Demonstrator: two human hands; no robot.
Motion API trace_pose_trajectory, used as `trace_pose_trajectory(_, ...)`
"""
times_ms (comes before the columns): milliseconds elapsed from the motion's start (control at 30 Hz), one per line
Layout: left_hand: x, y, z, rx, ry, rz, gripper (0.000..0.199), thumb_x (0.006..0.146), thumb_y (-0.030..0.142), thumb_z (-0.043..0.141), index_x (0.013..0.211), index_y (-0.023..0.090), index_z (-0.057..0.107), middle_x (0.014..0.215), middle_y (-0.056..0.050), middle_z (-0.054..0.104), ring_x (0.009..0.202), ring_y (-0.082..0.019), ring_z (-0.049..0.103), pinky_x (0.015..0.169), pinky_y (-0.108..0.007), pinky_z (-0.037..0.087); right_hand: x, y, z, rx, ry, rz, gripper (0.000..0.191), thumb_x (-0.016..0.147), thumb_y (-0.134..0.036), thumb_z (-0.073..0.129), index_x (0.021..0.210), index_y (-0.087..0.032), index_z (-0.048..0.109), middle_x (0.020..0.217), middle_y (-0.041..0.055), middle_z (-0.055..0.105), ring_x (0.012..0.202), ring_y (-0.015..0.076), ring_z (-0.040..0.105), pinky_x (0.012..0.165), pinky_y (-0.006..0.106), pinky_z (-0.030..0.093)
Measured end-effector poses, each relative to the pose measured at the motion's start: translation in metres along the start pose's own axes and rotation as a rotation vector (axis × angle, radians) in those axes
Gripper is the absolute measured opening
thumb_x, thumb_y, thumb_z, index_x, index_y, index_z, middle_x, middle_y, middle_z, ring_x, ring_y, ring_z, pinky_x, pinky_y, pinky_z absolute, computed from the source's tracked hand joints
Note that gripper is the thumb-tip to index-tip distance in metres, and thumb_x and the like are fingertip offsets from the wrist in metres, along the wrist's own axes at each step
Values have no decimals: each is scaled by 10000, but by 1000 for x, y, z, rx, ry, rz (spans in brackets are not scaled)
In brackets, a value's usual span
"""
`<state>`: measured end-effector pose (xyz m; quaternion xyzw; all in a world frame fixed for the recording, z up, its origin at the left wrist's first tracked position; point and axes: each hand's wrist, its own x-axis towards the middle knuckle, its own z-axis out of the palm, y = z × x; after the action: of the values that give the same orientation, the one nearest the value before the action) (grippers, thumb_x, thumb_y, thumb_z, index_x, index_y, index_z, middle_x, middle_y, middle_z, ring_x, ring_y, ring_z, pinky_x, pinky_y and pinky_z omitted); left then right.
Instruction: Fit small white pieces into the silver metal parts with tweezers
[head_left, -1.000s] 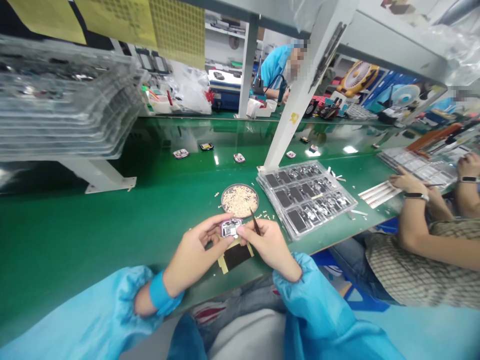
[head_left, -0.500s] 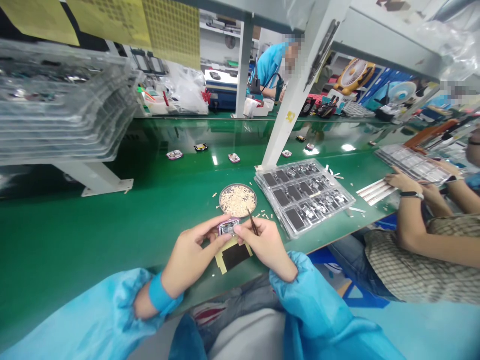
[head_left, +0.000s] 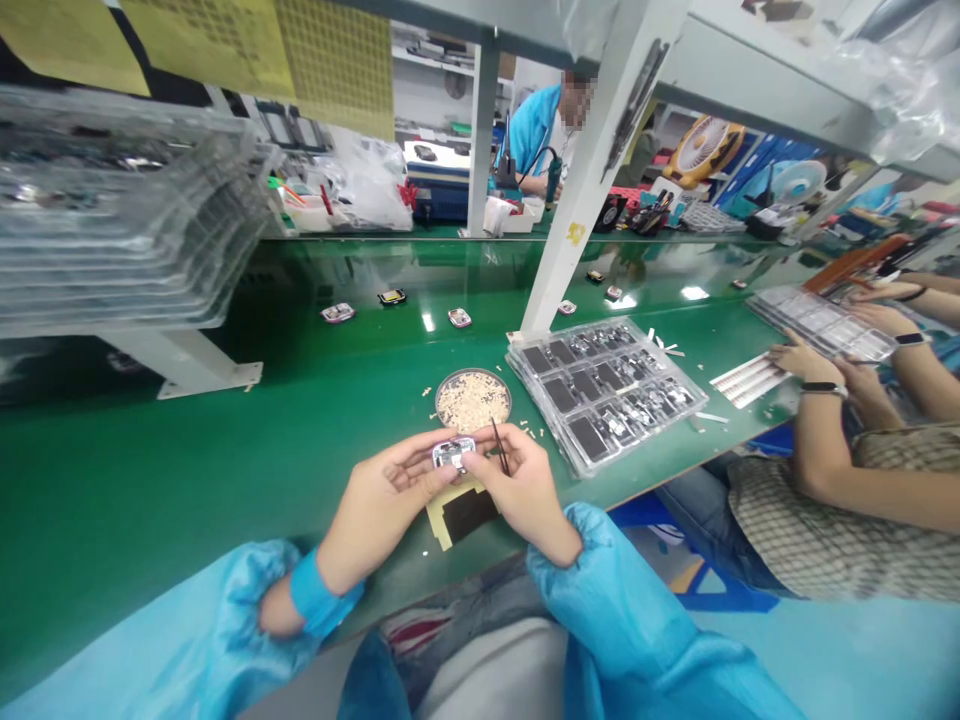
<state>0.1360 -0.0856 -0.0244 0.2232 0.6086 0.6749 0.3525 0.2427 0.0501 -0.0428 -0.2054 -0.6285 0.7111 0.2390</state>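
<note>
A small purple-rimmed device [head_left: 453,453] with its inner parts showing is held between my two hands. My left hand [head_left: 390,500] grips its left side, thumb on the lower edge. The thumb of my right hand [head_left: 521,485] presses on its right side. Dark tweezers [head_left: 499,447] stick up from among my right fingers. Just beyond my hands is a round dish [head_left: 472,398] of small pale pieces, some scattered beside it. Below the device, a black sheet with yellow edging [head_left: 469,515] lies on the green table [head_left: 300,440].
Clear trays [head_left: 607,395] of parts lie to the right of the dish. Stacked trays [head_left: 127,230] rise at the left. A slanted white post [head_left: 566,235] stands behind. Several devices lie farther back. Another person's hands [head_left: 799,358] work at the right.
The device has tipped so that more of its inner face shows, and my fingers have shifted around it. At the far right, another person's hands and arms have come more into view.
</note>
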Motion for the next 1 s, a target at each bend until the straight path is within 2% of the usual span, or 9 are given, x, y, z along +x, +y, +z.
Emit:
trace_pose_trajectory(267,0,0,-1,1,-30,22,478,776,351,824,1194,161,690,1220,-100,735,1116,-257,704,966,-320,597,-1,2,1,49,25,-30,312,726,-255,838,988,-176,689,864,23,686,678,113,606,595,225,493)
trace_pose_trajectory(633,-1,0,2,-49,-31,29,438,761,313,840,1156,167,719,1160,-88,760,1047,-240,733,923,-299,615,-5,1,2,9,48,-89,284,731,-220,820,973,-167,682,845,15,679,559,66,497,509,201,430)
trace_pose_trajectory(800,-2,2,2,-30,-21,32,414,775,333,828,1142,169,730,1140,-90,767,1023,-237,738,899,-283,615,-5,2,4,13,44,-88,279,749,-237,806,978,-172,660,830,7,661,570,68,510,525,198,458)
trace_pose_trajectory(1000,0,3,-2,83,-32,27,367,866,385,731,1172,184,735,1102,-80,774,903,-196,737,766,-214,597,-3,1,5,32,26,-22,302,760,-302,802,998,-177,665,840,8,658,610,88,576,560,208,514)
